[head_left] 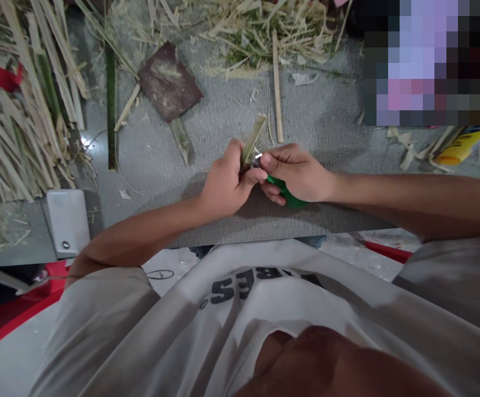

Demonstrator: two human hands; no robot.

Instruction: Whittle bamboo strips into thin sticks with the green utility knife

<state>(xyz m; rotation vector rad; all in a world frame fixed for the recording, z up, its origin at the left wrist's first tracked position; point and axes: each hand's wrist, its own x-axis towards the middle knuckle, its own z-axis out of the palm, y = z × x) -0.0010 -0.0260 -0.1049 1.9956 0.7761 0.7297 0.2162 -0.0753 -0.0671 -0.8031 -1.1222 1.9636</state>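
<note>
My left hand (225, 182) is closed around a short flat green bamboo strip (253, 137) that sticks up and away from the fist. My right hand (295, 172) grips a knife with a green handle (286, 193); its small metal blade (257, 160) rests against the strip where the two hands meet. Both hands hover over a grey mat (231, 110).
A brown sheet of sandpaper (169, 81) lies on the mat beyond the hands, beside a thin bamboo stick (277, 88). Heaps of bamboo strips and shavings (20, 110) fill the left and far side. A yellow can (460, 146) lies at the right. A white block (68, 220) sits at left.
</note>
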